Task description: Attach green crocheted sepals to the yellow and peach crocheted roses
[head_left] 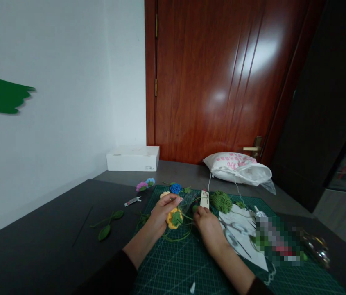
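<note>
My left hand [160, 212] is closed on a yellow crocheted flower [173, 221] with a green underside, tilted so that green part faces me. From the flower a thin green strand [187, 216] runs across to the fingertips of my right hand [208, 225]. The right fingers are curled and pressed together on that strand; their inner side is hidden. A blue crocheted rose [175, 188] lies just beyond my left hand. Past my right hand sits a ball of green yarn [221, 201]. Looped green strands [177, 238] lie on the mat below the flower.
The green cutting mat [173, 270] bears white paper [257, 256] and scissors [231, 237] at right. On the dark table lie crocheted leaves [104, 232], a small tube [131, 201] and a pink flower [141, 186]. Behind stand a white box [132, 159] and a stuffed white bag [229, 164].
</note>
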Motion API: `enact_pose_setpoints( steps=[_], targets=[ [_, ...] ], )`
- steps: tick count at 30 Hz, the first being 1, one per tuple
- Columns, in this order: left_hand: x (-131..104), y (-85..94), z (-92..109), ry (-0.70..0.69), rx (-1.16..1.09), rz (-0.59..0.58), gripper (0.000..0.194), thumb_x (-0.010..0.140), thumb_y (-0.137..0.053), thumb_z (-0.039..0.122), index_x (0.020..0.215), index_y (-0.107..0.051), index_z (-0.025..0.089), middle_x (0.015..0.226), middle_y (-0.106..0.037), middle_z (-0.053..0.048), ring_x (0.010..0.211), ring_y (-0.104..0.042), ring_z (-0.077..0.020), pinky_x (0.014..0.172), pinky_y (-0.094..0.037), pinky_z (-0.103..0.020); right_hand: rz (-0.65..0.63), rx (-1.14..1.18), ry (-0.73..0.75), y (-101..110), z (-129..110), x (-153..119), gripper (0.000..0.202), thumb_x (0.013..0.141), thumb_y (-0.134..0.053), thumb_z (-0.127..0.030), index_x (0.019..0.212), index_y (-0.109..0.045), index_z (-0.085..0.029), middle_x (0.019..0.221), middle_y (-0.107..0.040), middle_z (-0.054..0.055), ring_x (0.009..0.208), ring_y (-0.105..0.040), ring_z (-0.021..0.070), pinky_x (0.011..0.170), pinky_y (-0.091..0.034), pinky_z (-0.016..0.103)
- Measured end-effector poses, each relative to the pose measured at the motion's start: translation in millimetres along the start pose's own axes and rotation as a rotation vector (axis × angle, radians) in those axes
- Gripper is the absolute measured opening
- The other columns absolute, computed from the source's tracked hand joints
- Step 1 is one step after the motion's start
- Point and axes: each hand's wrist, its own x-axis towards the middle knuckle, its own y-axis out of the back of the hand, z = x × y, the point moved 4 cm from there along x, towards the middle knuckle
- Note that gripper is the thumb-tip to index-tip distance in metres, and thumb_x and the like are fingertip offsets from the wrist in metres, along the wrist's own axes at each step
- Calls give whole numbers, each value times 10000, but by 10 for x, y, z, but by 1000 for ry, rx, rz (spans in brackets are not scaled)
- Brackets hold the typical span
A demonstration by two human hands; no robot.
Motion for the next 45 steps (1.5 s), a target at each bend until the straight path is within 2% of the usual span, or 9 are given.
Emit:
enact_pose_setpoints(
  steps=[7, 10, 14, 18, 22, 26, 32, 36, 45],
  targets=[
    [42, 109, 70, 43, -91, 22, 373, 579, -892, 359, 801, -673, 155, 600, -556, 48, 494, -521, -83, 483, -408, -202, 32, 263, -82, 267, 265, -27, 48, 827, -617, -211, 871, -631, -197, 700, -639, 20, 635, -597, 179, 612, -437, 272],
    [85, 194, 77, 47, -133, 35, 386, 579, -895, 344, 825, -666, 153, 652, -597, 30, 526, -565, -96, 497, -435, -208, -34, 580, -80, 354, 311, -35, 290, 880, -597, -387, 1113, -501, -242, 639, -576, -58, 442, -428, 94, 450, -328, 197],
    [150, 305, 8, 58, -183, 70, 378, 582, -895, 298, 845, -670, 145, 705, -636, 10, 585, -614, -112, 539, -467, -210, -205, 1276, -90, 376, 261, -94, 421, 792, -719, -514, 1048, -519, -246, 671, -537, -73, 430, -224, 32, 411, -154, 169],
    [199, 371, -55, 68, -225, 107, 308, 609, -871, 234, 828, -674, 145, 748, -661, -6, 624, -636, -122, 568, -492, -217, -259, 1395, -152, 322, 225, -130, 498, 737, -791, -484, 1100, -642, -176, 614, -503, -56, 447, -290, 37, 415, -158, 179],
    [208, 387, -46, 70, -243, 123, 270, 625, -855, 201, 823, -679, 151, 758, -667, -7, 630, -641, -122, 587, -504, -221, -106, 1475, -298, 192, 265, -83, 417, 648, -873, -391, 933, -730, -123, 590, -521, -34, 443, -346, 43, 400, -188, 184],
    [185, 369, -6, 55, -229, 100, 326, 599, -879, 241, 840, -681, 147, 768, -667, -10, 631, -638, -121, 583, -491, -215, 129, 1560, -354, 118, 348, -24, 408, 624, -864, -457, 879, -713, -178, 716, -609, -1, 514, -449, 71, 406, -259, 181],
    [113, 277, 108, -2, -161, 65, 368, 587, -892, 323, 822, -667, 152, 695, -633, 14, 577, -598, -102, 551, -453, -198, 416, 1651, -305, 463, 527, -13, 403, 661, -834, -472, 907, -606, -248, 750, -573, -52, 505, -418, 50, 399, -284, 155],
    [33, 177, 186, -43, -106, 36, 354, 604, -884, 345, 808, -669, 151, 658, -607, 27, 530, -544, -89, 520, -431, -200, 335, 1655, -211, 627, 349, 97, 349, 754, -762, -491, 883, -563, -235, 584, -407, -105, 392, -226, 25, 366, -196, 153],
    [17, 157, 173, -137, 9, 43, 315, 621, -868, 361, 763, -689, 145, 694, -631, 1, 606, -539, -107, 566, -416, -204, -47, 1505, -170, -184, -313, 270, 494, 639, -810, -577, 772, -554, -176, 538, -573, -44, 318, -316, 21, 327, -152, 163]
  ],
)
